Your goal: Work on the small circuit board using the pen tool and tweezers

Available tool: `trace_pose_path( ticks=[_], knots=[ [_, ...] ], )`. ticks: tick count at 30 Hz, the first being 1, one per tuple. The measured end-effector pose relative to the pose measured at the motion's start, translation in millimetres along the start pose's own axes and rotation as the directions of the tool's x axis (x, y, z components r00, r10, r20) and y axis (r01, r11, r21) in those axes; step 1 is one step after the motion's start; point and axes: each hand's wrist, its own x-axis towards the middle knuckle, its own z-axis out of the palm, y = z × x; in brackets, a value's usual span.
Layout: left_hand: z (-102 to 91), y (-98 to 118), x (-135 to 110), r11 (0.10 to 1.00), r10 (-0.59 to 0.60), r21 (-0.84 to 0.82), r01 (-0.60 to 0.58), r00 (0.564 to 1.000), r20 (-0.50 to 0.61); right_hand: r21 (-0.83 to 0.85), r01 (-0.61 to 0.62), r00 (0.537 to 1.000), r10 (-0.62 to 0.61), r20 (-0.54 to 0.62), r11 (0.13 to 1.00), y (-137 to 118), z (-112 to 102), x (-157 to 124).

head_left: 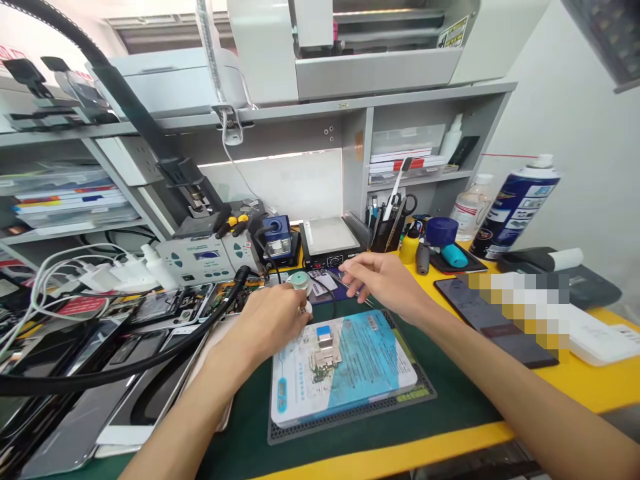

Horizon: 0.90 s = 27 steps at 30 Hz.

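My left hand (273,320) is closed, its fingers bent around a small round jar (300,280) with a green top. Part of the grip is hidden behind the knuckles, and a small white round piece (309,308) shows by the fingertips. To the right, my right hand (383,280) hovers with loosely bent fingers, some apart, and nothing visible in them. Thin metal tweezers (367,300) lie just below it on a dark blue pad (340,291). Between my forearms, a circuit board piece with a blue-tipped flex cable (325,340) rests on a blue and white box (370,360).
Disassembled phones (150,373) and a black hose (200,337) crowd the left. A soldering station (207,257) and a hot plate (330,240) stand behind. Pen holder (387,233), yellow bottle (409,247), spray can (517,207) and dark phone (493,327) occupy the right.
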Motion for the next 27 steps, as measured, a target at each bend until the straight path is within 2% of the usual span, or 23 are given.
trace_pose_path(
  ticks=[9,15,17,22,27],
  knots=[
    [14.2,-4.3,1.5,0.998,-0.021,-0.068,0.019,0.999,-0.033,-0.054,-0.010,1.000,0.010,-0.001,0.999,2.3,-0.6,1.0],
    [13.9,-12.6,-8.4,0.972,0.060,-0.216,-0.092,0.987,-0.150,-0.073,-0.025,0.999,0.022,-0.036,0.997,0.7,-0.3,1.6],
    [10.1,-15.7,-13.0,0.955,0.063,-0.269,-0.125,0.972,-0.227,-0.089,-0.022,0.999,0.018,-0.048,0.996,-0.1,-1.4,1.8],
    [7.0,-23.7,-19.4,0.927,-0.017,-0.350,-0.133,0.919,-0.394,-0.140,-0.006,0.999,0.001,-0.032,0.990,3.0,-3.2,3.6],
    [7.4,-32.9,-22.1,0.912,-0.045,-0.369,-0.181,0.848,-0.528,-0.194,0.022,0.999,-0.031,-0.042,0.981,11.7,-3.2,7.5]
  ],
)
